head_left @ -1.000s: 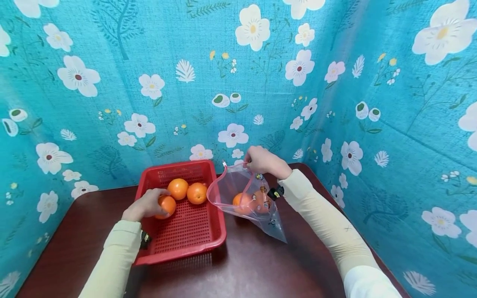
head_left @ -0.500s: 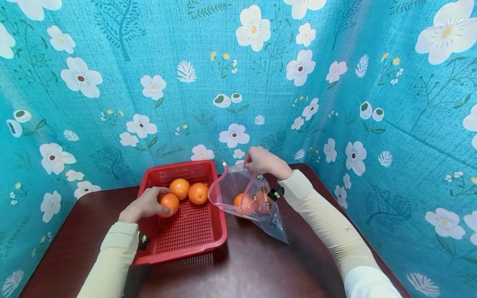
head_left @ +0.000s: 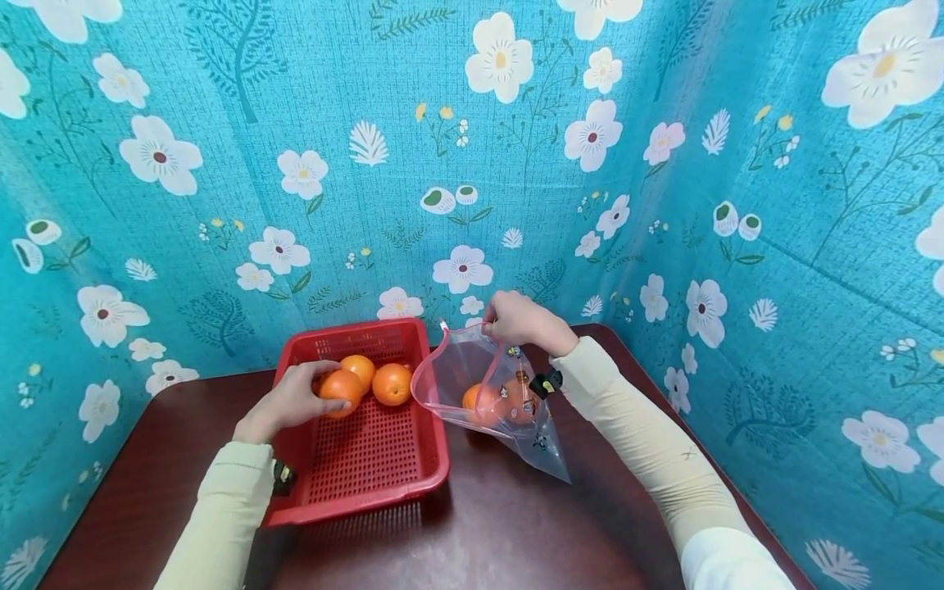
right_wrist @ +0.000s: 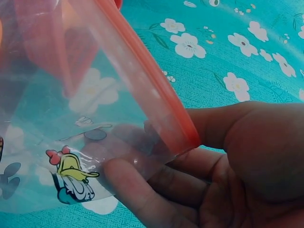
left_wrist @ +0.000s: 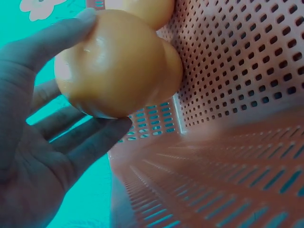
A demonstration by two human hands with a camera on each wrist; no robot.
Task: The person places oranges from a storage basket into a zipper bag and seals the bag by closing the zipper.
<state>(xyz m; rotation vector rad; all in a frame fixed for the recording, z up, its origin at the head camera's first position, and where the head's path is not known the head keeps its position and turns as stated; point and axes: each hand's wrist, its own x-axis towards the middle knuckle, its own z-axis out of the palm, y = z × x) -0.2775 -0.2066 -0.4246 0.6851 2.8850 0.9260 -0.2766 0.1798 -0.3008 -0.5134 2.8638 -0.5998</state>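
Left hand [head_left: 293, 399] curled round a glossy round orange [head_left: 341, 385], thumb over the top and fingers under it, as seen in the left wrist view [left_wrist: 116, 61]. Held just above the floor of the red perforated plastic basket [head_left: 383, 483], at the basket's far left part, close against two more oranges [head_left: 392, 383] lying at about 2 o'clock from it. No long axis to the fruit: round, pointing nowhere in particular.

Right hand [head_left: 522, 319] pinching the far rim of a clear zip-top plastic bag with a pink seal strip and cartoon prints [head_left: 509, 410]; in the right wrist view, thumb above and fingers [right_wrist: 137, 190] below the seal strip [right_wrist: 152, 104]. Bag mouth [head_left: 442, 369] propped wide and facing toward 9 o'clock, straight at the basket; bag's long axis running from that mouth down to its closed corner at about 4 o'clock on the dark brown tabletop [head_left: 516, 533]. Two oranges [head_left: 478, 401] already lying inside, near the middle.

From the held orange, bag mouth at 3 o'clock, just beyond the basket's right wall, near but not touching. Left hand the nearer one to the fruit; right hand busy keeping the mouth raised.
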